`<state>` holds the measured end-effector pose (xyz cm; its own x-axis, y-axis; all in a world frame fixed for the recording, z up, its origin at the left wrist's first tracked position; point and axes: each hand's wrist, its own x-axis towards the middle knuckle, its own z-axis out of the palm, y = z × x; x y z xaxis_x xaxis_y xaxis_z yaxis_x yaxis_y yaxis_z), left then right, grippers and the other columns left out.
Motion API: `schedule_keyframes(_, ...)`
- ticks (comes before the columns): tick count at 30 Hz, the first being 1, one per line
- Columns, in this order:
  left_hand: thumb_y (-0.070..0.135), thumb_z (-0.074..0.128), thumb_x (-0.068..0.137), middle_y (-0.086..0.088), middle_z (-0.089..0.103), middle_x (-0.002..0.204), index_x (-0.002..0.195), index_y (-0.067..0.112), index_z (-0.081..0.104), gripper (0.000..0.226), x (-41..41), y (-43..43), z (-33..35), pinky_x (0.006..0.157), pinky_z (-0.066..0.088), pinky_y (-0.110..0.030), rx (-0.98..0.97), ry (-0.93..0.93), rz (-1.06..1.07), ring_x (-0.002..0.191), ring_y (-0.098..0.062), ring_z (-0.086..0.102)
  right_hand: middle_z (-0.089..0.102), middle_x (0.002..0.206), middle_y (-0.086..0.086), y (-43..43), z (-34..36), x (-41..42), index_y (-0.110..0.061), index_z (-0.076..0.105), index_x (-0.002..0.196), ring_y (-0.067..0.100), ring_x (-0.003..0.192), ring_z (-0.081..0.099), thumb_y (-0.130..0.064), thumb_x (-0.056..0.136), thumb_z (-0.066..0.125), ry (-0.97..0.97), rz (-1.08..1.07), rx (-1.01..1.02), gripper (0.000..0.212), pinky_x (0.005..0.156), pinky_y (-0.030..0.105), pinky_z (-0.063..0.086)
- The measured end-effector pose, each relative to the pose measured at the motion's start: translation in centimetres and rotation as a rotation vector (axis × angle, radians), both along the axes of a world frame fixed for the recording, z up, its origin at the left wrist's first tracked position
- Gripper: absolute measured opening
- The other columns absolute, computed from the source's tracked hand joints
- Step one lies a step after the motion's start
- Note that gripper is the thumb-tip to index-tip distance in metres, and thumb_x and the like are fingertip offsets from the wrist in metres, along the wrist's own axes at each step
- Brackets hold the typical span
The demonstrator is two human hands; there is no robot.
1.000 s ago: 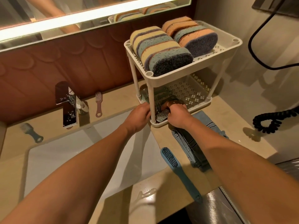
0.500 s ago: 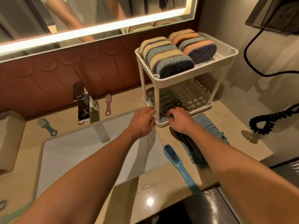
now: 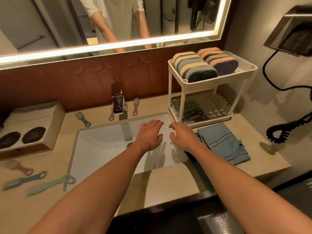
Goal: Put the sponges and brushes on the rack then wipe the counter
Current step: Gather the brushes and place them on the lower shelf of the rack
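A white two-tier rack (image 3: 211, 81) stands at the back right of the counter. Its top shelf carries several striped sponges (image 3: 196, 67); several brushes (image 3: 192, 113) lie on the bottom shelf. My left hand (image 3: 150, 135) and my right hand (image 3: 181, 135) hover over the sink (image 3: 101, 144), both empty with relaxed fingers, just left of the rack. More brushes lie loose: a pink one (image 3: 135, 106) and a teal one (image 3: 83, 119) behind the sink, plus a pink one (image 3: 19, 168) and two green ones (image 3: 49, 184) at the front left. A folded blue cloth (image 3: 222, 143) lies before the rack.
A chrome faucet (image 3: 117, 102) rises behind the sink. A wooden box (image 3: 32, 125) holding two dark round things sits at the left. A coiled black cord (image 3: 283, 130) hangs at the right wall. A lit mirror spans the back.
Both hands let go at the rack's bottom shelf and drew back left over the sink. The view pulled back and swung left, bringing the left counter and its loose brushes into sight.
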<state>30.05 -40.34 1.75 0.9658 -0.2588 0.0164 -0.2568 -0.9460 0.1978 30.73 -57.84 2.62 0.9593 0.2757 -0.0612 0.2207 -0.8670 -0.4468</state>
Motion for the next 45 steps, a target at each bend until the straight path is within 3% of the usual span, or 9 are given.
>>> schedule_keyframes(6, 0.036, 0.047, 0.102, 0.000, 0.030, 0.164, 0.157, 0.023, 0.029, 0.059, -3.5, 5.8, -0.3, 0.119, 0.019, -0.043, -0.011, -0.002, 0.135, 0.150, -0.021, 0.025, 0.043, 0.150, 0.007, 6.6, -0.4, -2.0, -0.018, 0.037, 0.151, 0.028, 0.133, 0.044, -0.036, 0.102, 0.045, 0.009, 0.143, -0.031, 0.052, 0.110, 0.040, 0.035)
schedule_keyframes(24, 0.031, 0.041, 0.107, 0.004, 0.031, 0.162, 0.153, 0.028, 0.034, 0.047, -15.4, 26.2, -3.7, 0.124, 0.011, -0.042, -0.034, -0.054, 0.656, 0.150, -0.018, 0.025, 0.043, 0.151, 0.005, 28.1, -2.7, -8.4, -0.019, 0.041, 0.149, 0.026, 0.133, 0.043, -0.032, 0.102, 0.046, -0.051, 0.585, -0.029, 0.049, 0.110, 0.039, 0.031)
schedule_keyframes(31, 0.021, 0.045, 0.105, 0.003, 0.045, 0.153, 0.147, 0.025, 0.046, 0.042, -19.8, 33.5, -4.4, 0.119, 0.024, -0.043, -0.037, -0.124, 0.738, 0.143, -0.019, 0.036, 0.051, 0.145, 0.006, 36.5, -3.4, -11.3, -0.020, 0.047, 0.145, 0.026, 0.126, 0.048, -0.037, 0.104, 0.043, -0.054, 0.732, -0.013, 0.045, 0.108, 0.040, 0.037)
schedule_keyframes(37, 0.005, 0.058, 0.092, 0.004, 0.053, 0.143, 0.138, 0.028, 0.053, 0.052, -22.9, 39.5, -5.1, 0.113, 0.027, -0.039, -0.068, -0.153, 0.834, 0.136, -0.018, 0.043, 0.057, 0.134, 0.006, 41.8, -4.5, -14.0, -0.019, 0.053, 0.136, 0.024, 0.111, 0.051, -0.034, 0.099, 0.047, -0.061, 0.830, -0.007, 0.040, 0.097, 0.041, 0.044)
schedule_keyframes(42, 0.006, 0.050, 0.097, 0.000, 0.042, 0.155, 0.144, 0.025, 0.047, 0.051, -23.7, 41.9, -6.8, 0.114, 0.029, -0.043, -0.048, -0.092, 0.907, 0.144, -0.020, 0.033, 0.056, 0.133, 0.005, 43.7, -5.8, -15.2, -0.021, 0.055, 0.133, 0.022, 0.110, 0.048, -0.036, 0.098, 0.048, -0.094, 0.849, -0.041, 0.039, 0.097, 0.040, 0.043)
schedule_keyframes(45, 0.005, 0.053, 0.096, -0.004, 0.048, 0.147, 0.141, 0.019, 0.049, 0.048, -23.1, 42.3, -7.3, 0.106, 0.037, -0.040, -0.042, -0.065, 0.909, 0.136, -0.026, 0.040, 0.057, 0.128, 0.006, 44.2, -6.4, -14.9, -0.019, 0.057, 0.128, 0.024, 0.109, 0.048, -0.036, 0.099, 0.051, -0.131, 0.852, -0.097, 0.034, 0.092, 0.038, 0.041)
